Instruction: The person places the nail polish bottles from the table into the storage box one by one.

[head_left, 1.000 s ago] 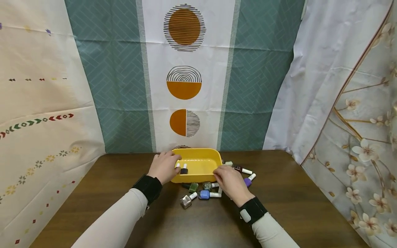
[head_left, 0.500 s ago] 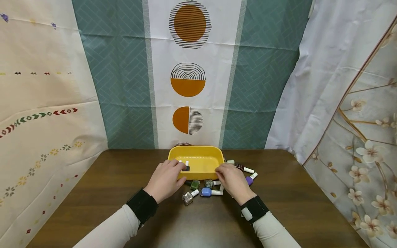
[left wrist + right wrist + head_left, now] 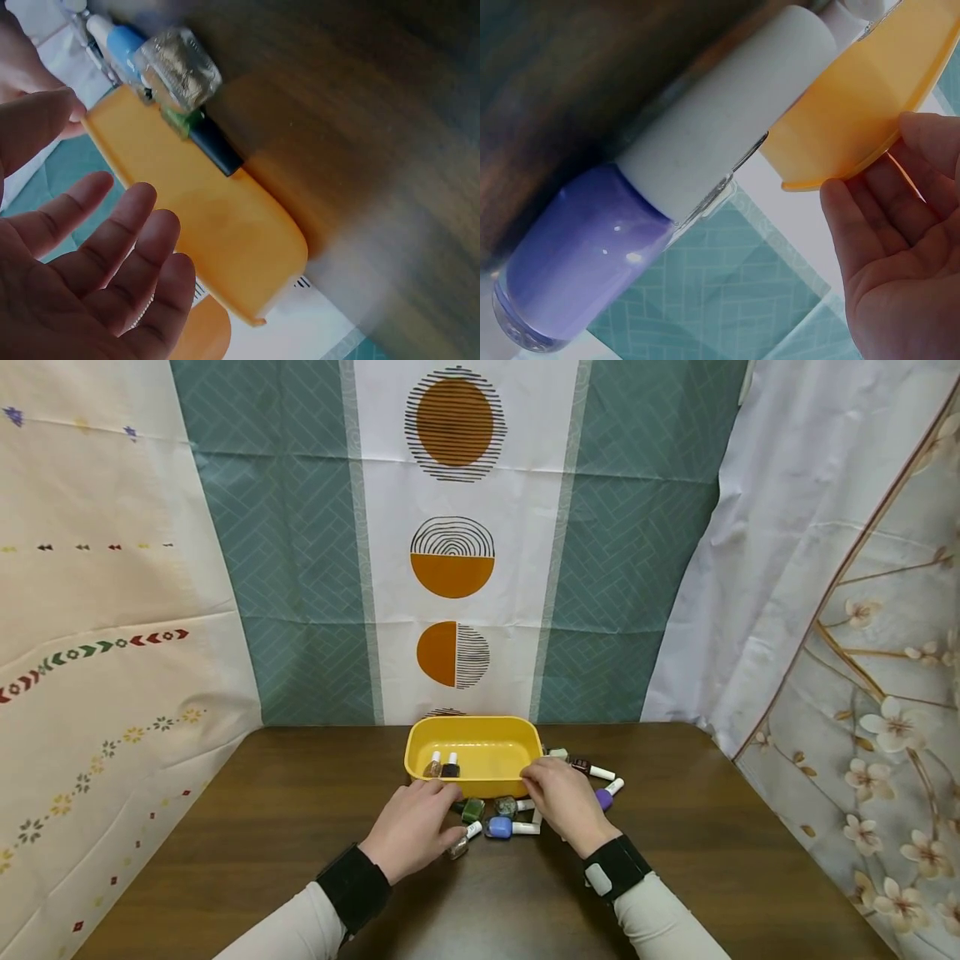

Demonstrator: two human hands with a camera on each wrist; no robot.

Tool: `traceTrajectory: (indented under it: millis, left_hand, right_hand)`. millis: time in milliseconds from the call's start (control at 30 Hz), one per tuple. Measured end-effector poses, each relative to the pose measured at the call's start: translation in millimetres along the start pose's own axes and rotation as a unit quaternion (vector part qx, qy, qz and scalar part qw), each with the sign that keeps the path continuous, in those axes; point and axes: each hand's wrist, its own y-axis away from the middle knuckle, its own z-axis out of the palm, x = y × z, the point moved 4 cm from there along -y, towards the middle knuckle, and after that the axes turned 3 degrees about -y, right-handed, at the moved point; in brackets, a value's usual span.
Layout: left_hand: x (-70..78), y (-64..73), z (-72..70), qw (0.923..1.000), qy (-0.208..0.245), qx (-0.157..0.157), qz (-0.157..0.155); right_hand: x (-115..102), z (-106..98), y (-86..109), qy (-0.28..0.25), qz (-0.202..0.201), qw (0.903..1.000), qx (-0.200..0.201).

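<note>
In the head view my left hand (image 3: 416,835) hovers palm down before the yellow tray (image 3: 487,788), partly covering a glittery nail polish bottle (image 3: 459,847). The left wrist view shows this hand (image 3: 105,277) with fingers spread and loosely bent, nothing held. My right hand (image 3: 564,802) pinches the tray's right rim; in the right wrist view its thumb and fingers meet at the edge. Inside the tray's left end stand a bronze bottle (image 3: 432,767) and a black bottle (image 3: 450,769), both white-capped.
Before the tray lie a green bottle (image 3: 472,811), a dark glitter bottle (image 3: 506,807) and a blue bottle (image 3: 499,827). To its right are a purple bottle (image 3: 603,798), a dark red bottle (image 3: 580,766) and a pale green one (image 3: 558,753). Patterned cloth (image 3: 450,610) hangs behind the table.
My left hand has come out of the tray's left end and moved toward me and slightly right, over the glittery bottle. The bronze bottle now shows in the tray. My right hand stays at the rim.
</note>
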Motion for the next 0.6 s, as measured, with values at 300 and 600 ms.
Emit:
traceTrajectory:
  millis: [300,600]
  left_hand:
    - [7.1,7.3,5.2,0.9999,0.009,-0.008,0.003]
    - [9.0,7.8,13.5,0.9996,-0.011,-0.025,0.008]
  right_hand:
    - [-0.4,0.0,0.5,-0.002,0.006,1.0000,-0.005]
    - [0.0,-0.7,0.4,-0.003,0.008,0.9999,-0.007]
